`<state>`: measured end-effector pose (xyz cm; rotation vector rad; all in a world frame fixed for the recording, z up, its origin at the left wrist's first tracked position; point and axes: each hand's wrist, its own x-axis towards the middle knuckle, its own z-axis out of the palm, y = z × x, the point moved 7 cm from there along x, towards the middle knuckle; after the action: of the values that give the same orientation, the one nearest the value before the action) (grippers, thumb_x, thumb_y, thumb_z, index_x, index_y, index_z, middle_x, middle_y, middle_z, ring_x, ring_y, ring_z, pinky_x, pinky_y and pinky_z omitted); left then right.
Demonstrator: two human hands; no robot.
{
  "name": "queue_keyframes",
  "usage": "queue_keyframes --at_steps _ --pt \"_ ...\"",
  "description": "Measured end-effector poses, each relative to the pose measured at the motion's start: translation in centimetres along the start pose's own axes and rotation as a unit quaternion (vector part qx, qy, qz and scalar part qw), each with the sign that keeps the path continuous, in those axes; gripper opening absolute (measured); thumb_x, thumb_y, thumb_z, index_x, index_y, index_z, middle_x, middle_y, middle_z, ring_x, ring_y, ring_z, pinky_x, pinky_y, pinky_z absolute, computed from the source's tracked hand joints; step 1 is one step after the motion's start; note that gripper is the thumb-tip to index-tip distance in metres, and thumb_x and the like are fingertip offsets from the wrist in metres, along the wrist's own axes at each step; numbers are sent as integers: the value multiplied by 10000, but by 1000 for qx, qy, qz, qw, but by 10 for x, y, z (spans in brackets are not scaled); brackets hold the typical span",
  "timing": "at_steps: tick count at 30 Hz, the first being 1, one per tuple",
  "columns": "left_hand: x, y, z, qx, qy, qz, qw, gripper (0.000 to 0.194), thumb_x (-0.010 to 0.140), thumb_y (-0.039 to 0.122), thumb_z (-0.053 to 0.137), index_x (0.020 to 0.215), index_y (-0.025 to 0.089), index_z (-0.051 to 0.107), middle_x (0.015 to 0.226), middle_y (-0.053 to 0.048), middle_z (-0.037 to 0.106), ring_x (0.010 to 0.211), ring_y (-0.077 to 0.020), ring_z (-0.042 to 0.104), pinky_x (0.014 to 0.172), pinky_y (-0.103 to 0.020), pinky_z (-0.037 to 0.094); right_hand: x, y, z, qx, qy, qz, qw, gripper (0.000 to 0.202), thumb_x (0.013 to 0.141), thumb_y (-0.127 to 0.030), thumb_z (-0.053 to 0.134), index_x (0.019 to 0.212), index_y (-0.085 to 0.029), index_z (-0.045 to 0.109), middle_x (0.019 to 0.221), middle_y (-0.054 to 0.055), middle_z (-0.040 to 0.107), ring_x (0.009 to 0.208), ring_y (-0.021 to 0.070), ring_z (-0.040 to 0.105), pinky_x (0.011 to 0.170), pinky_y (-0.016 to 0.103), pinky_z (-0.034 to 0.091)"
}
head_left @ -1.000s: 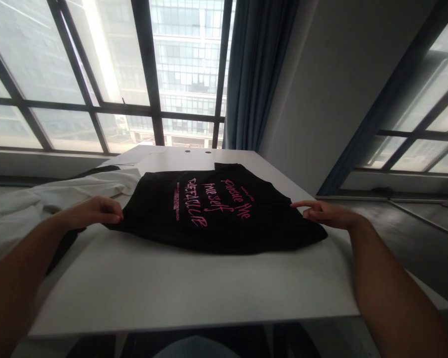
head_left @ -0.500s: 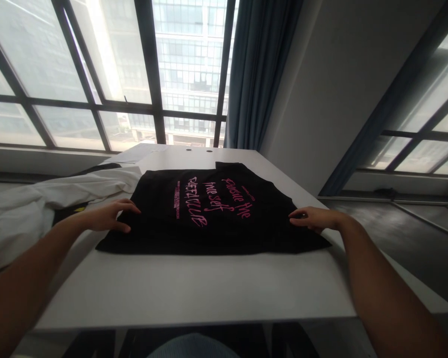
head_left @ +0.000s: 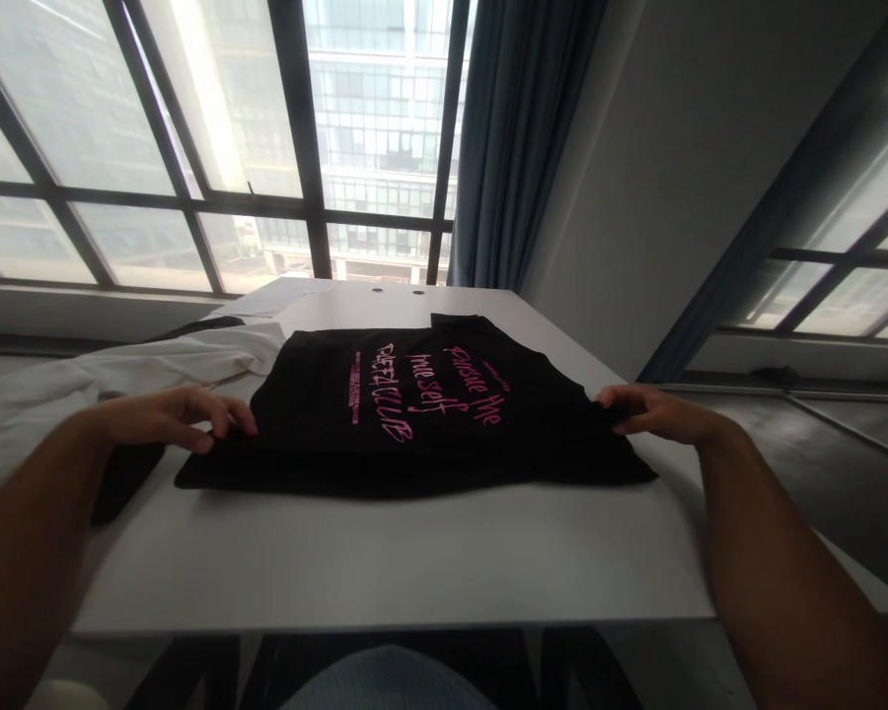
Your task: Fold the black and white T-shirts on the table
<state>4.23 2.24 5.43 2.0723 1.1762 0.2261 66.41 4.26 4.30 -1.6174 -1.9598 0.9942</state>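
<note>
A black T-shirt with pink lettering lies spread sideways on the white table, its sleeve at the far side. My left hand pinches the shirt's left edge between thumb and fingers. At the opposite edge, by the neckline and shoulder, my right hand is closed on the fabric. Between the hands the cloth is slightly lifted and creased, while the near edge rests on the table.
White and black clothes are piled at the table's left side. White sheets lie at the far left corner. A blue curtain and large windows stand behind the table. A dark chair shows below the near edge.
Both hands have closed on the black T-shirt. My left hand has moved left and my right hand slightly right and up, drawing the fabric wider and raising it a little.
</note>
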Motion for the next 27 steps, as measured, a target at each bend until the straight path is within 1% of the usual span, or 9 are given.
queue_keyframes --at_steps 4,8,11,13,15,17,19,23,27 --pt "-10 12 14 -3 -78 -31 996 506 612 741 773 671 239 752 969 -66 780 954 -282 671 939 -390 513 -20 0 -21 106 53 -25 993 693 337 -649 847 670 -251 388 1007 122 625 910 303 579 824 426 478" --pt "-7 12 12 4 -43 -53 998 441 626 656 789 723 225 772 853 -48 763 843 -251 670 850 -362 537 -27 -1 -31 95 46 -17 994 688 337 -654 824 654 -255 362 971 126 612 914 321 584 812 439 478" --pt "-1 2 -8 -25 66 -54 996 470 598 657 792 744 211 762 754 -32 719 742 -214 636 733 -325 533 -4 -16 -32 54 15 -19 998 579 394 -558 831 701 -255 445 1012 125 641 947 324 604 829 428 492" --pt "4 -9 -25 -60 179 -48 981 512 594 672 786 764 192 740 743 -25 705 730 -200 623 723 -313 527 24 -33 -38 32 49 -44 997 533 459 -549 816 790 -252 523 1002 108 662 951 310 617 865 423 503" --pt "8 -26 -40 -84 308 -59 946 567 622 685 766 849 166 727 824 -33 732 802 -208 641 788 -312 530 54 -50 -55 22 176 -89 980 535 597 -589 744 972 -237 598 1025 111 681 1008 303 624 951 435 491" --pt "12 -47 -46 -88 396 -95 909 668 668 709 722 1004 132 708 947 -60 759 903 -230 661 827 -301 527 76 -50 -70 -21 318 -68 945 607 731 -571 663 1213 -208 601 1153 145 680 1088 309 634 987 451 493" --pt "19 -70 -42 -83 413 -145 895 793 720 760 642 1165 104 654 1032 -92 767 945 -253 679 772 -286 534 90 -33 -73 -77 389 -2 918 698 799 -505 636 1399 -166 522 1238 174 674 1126 320 648 1018 464 489" --pt "35 -95 -26 -72 326 -178 926 887 776 863 460 1199 103 634 1148 -157 752 974 -290 708 684 -277 536 109 29 -41 -158 258 50 952 558 873 -446 601 1334 -132 614 1176 178 729 1042 300 707 955 426 541" --pt "40 -92 -18 11 265 -169 949 898 661 845 634 1151 94 689 1111 -149 762 976 -302 705 758 -275 539 91 85 -30 -215 234 57 946 465 871 -479 619 1193 -152 696 1174 168 739 1042 308 714 952 429 543"
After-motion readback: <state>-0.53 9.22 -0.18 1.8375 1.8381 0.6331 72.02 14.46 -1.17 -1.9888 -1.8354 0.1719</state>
